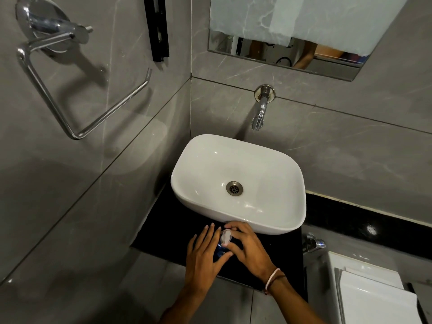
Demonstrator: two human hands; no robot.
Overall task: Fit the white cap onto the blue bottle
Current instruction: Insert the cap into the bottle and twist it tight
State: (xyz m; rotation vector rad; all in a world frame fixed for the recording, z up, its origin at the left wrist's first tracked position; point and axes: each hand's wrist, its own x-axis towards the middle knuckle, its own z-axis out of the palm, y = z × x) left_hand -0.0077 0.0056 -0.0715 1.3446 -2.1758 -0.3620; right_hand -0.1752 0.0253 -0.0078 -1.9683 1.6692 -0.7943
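- A blue bottle point(220, 250) stands near the front edge of a black counter point(168, 230), just before a white basin point(238, 183); a white cap point(226, 237) sits on top of it
- The left hand point(203, 251) rests against the bottle's side, fingers straight and spread, thumb touching the bottle
- The right hand point(247, 246) curls around the cap, fingertips pinching it; a band point(272, 280) circles that wrist

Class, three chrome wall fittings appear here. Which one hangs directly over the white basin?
The tap on the back wall, its spout above the basin; the towel ring and side valve are not.
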